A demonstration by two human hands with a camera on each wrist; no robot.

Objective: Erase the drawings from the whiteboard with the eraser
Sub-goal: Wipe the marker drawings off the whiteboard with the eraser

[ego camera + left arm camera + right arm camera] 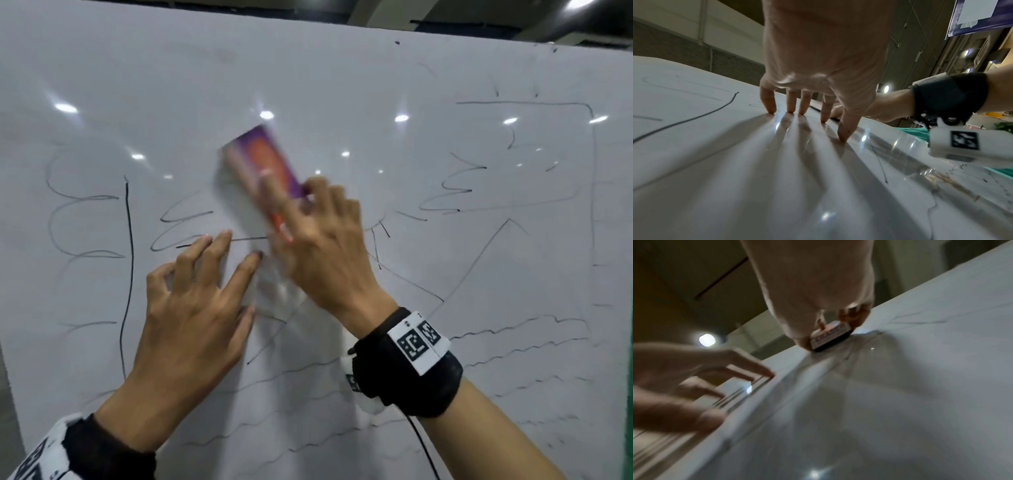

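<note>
A large whiteboard (342, 85) fills the head view, covered with thin black drawings (128, 257). My right hand (318, 240) grips a purple and orange eraser (260, 161) near the board's middle and holds it flat against the surface; it is motion-blurred. In the right wrist view the eraser (830, 335) shows an ERASER label, its dark pad on the board. My left hand (195, 301) rests beside it on the left, fingers spread, with fingertips (771, 110) touching the whiteboard (715, 178).
Scribbles, a long vertical line (128, 274), wavy lines (496, 346) and a box outline (582, 113) remain around the hands. The board's top edge (445, 31) meets a dark ceiling. A cable (424, 448) hangs from my right wristband (411, 363).
</note>
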